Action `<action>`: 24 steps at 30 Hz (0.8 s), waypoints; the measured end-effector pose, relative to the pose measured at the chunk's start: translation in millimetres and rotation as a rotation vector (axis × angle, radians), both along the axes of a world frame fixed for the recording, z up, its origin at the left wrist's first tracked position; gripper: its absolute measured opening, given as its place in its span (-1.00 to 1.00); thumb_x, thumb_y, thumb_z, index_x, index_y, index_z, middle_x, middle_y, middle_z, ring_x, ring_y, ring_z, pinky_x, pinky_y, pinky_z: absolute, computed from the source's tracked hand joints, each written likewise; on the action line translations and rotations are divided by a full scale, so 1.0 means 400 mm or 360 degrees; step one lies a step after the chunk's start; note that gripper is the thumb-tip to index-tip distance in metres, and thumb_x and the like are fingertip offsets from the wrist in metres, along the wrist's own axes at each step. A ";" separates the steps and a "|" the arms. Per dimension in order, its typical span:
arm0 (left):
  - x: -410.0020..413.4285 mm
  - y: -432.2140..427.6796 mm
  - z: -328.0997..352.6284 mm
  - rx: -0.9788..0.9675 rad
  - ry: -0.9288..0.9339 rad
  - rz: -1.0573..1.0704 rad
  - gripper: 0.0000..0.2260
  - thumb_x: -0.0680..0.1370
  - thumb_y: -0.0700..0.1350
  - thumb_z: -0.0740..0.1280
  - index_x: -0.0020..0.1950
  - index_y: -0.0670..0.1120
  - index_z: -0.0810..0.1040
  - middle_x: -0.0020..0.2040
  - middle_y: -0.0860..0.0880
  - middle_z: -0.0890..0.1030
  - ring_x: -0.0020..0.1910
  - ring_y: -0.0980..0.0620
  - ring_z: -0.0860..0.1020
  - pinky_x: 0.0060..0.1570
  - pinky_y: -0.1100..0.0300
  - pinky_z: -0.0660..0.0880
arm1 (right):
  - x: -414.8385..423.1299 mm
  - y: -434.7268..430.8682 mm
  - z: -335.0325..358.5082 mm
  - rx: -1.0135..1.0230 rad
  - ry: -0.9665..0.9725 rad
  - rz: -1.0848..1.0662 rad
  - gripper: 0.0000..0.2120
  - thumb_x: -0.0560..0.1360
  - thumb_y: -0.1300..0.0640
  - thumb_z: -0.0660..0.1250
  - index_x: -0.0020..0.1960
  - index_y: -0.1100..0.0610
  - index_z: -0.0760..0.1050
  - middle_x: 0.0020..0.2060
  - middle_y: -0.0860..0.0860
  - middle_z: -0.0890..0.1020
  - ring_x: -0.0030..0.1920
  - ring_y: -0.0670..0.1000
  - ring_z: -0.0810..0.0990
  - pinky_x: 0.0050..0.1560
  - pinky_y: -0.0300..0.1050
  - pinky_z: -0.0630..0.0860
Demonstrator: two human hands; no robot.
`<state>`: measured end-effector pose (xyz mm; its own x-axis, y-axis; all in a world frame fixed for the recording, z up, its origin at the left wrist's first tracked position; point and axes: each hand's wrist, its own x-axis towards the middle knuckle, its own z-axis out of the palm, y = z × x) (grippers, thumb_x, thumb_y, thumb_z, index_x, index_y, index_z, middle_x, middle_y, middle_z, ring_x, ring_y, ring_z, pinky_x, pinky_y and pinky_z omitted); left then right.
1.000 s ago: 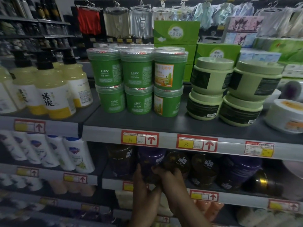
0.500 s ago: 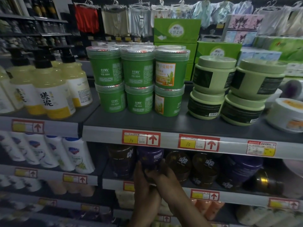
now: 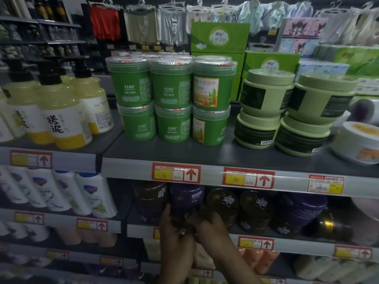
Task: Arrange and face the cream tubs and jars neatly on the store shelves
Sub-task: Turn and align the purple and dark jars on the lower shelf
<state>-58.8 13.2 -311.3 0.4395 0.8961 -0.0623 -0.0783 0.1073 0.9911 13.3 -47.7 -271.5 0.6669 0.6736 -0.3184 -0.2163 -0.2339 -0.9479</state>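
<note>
Hands grip one purple jar [image 3: 185, 198] near the front edge of the second shelf [image 3: 297, 242]: the left hand [image 3: 174, 232] curls round its left side, the right hand [image 3: 211, 228] wraps its lower front. Dark brown jars [image 3: 222, 203] stand just beside it on either side. On the upper shelf [image 3: 184, 152], green tubs [image 3: 170, 87] sit stacked two high, pale green jars [image 3: 266, 93] to their right, yellow pump bottles [image 3: 59, 111] left. Garments [image 3: 104, 21] hang far behind.

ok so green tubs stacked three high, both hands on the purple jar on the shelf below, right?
No. The head view shows the green tubs stacked two high, not three. The left hand and right hand do hold the purple jar on the shelf below.
</note>
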 end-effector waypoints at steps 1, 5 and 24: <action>-0.002 0.006 0.004 0.0009 -0.0013 0.0004 -0.37 0.56 -0.39 0.40 0.48 0.16 0.40 0.36 0.08 0.53 0.27 0.11 0.56 -0.06 0.41 0.51 | -0.005 0.000 0.001 -0.0003 0.0003 -0.0018 -0.61 0.34 -0.08 0.43 0.16 -0.09 0.69 0.05 -0.06 0.78 0.14 0.02 0.74 0.31 0.21 0.61; -0.023 0.040 0.001 0.0116 0.0033 0.0147 -0.48 0.48 -0.45 0.45 0.10 0.17 0.48 0.20 -0.03 0.58 0.11 0.05 0.60 -0.11 0.32 0.52 | -0.036 0.003 0.006 0.0016 0.0064 -0.0039 -0.63 0.37 0.03 0.42 0.18 -0.03 0.65 0.00 -0.04 0.78 0.12 0.06 0.74 0.28 0.22 0.63; -0.098 0.292 0.083 0.0708 0.0149 -0.0005 -0.16 0.27 0.11 0.67 0.48 0.15 0.37 0.37 0.08 0.57 0.39 0.06 0.54 0.38 -0.15 0.52 | -0.130 0.150 0.048 0.0261 -0.0176 0.0119 -0.53 0.35 0.09 0.38 0.26 0.02 0.65 0.13 -0.05 0.76 0.19 -0.01 0.71 0.33 0.23 0.60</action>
